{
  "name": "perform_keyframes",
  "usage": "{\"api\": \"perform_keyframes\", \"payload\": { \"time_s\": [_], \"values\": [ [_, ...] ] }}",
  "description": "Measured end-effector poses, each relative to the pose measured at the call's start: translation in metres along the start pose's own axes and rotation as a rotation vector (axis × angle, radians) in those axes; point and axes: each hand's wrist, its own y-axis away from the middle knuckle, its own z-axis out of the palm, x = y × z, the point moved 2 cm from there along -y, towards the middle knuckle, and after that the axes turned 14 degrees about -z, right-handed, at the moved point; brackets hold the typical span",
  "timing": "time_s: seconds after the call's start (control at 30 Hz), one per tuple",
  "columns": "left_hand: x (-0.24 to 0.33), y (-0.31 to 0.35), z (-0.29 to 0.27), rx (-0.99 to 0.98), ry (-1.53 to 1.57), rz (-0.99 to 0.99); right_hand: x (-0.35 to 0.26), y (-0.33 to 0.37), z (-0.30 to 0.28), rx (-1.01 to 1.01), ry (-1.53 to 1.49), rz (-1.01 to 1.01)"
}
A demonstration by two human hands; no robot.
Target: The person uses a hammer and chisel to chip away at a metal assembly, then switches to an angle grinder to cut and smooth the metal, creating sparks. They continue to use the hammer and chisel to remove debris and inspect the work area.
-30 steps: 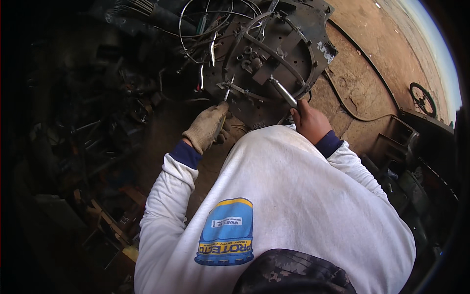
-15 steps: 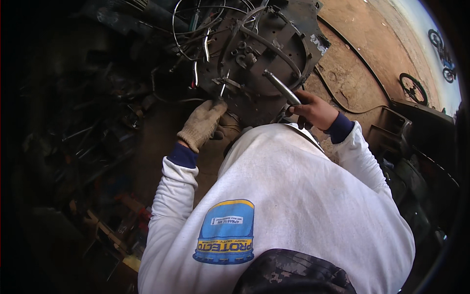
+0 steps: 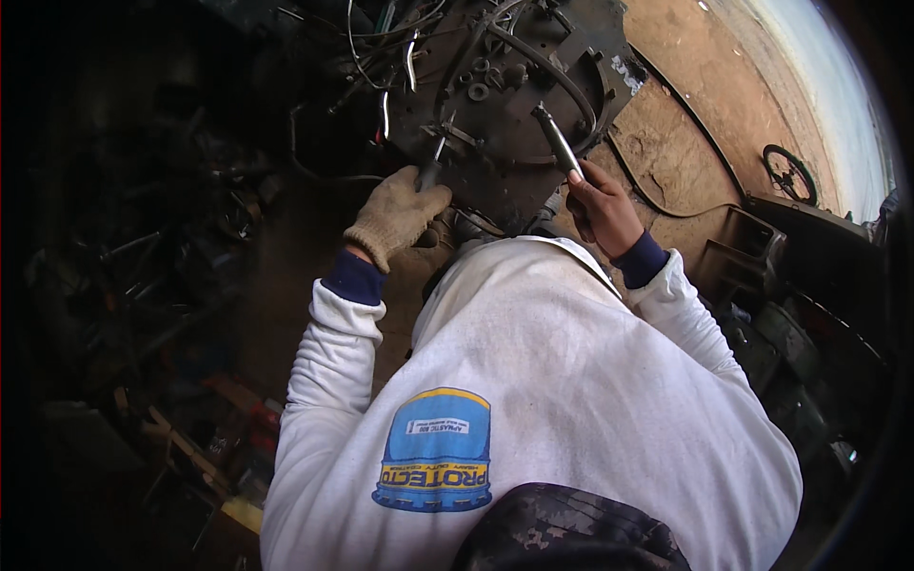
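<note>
My gloved left hand [image 3: 395, 214] closes round the dark handle of a tool with a thin bright shaft [image 3: 439, 149], which looks like a screwdriver. The shaft's tip meets a small metal piece [image 3: 460, 134] on the dark metal plate [image 3: 500, 186]. In my bare right hand [image 3: 603, 205] is a shiny metal bar [image 3: 558, 140], tilted up and left over the plate. Its far end looks dark and narrower; I cannot tell its exact kind. A curved metal strip [image 3: 547, 65] arches across the plate, beside several nuts and washers [image 3: 478, 91].
Wires and bright-handled tools [image 3: 410, 62] lie at the plate's far left. A cable [image 3: 693, 112] runs over the brown ground on the right, past a bicycle wheel [image 3: 789, 175]. Dark metal parts [image 3: 762, 238] stand at the right. Scrap and tools clutter the shadowy left side.
My right hand has shifted left, and the bar in it now stands steeper. More of the left tool's dark handle shows above the glove. The whole view has shifted slightly.
</note>
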Motion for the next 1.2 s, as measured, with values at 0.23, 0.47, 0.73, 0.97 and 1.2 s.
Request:
{"api": "perform_keyframes", "payload": {
  "time_s": [0.23, 0.47, 0.73, 0.97, 1.2],
  "values": [
    [0.007, 0.002, -0.004, -0.016, 0.041, -0.108, 0.001, 0.002, 0.011, 0.005, 0.026, 0.052],
    [0.037, 0.01, -0.011, -0.116, 0.419, -0.533, 0.003, 0.004, 0.008, -0.033, 0.061, 0.054],
    [0.043, 0.01, -0.012, -0.114, 0.404, -0.531, 0.026, 0.003, 0.013, -0.036, 0.113, -0.087],
    [0.034, 0.01, -0.018, -0.119, 0.238, -0.384, -0.005, 0.012, 0.006, -0.105, -0.005, 0.158],
    [0.041, 0.012, -0.022, -0.124, 0.372, -0.547, -0.012, 0.007, 0.006, -0.19, 0.129, 0.166]
  ]
}}
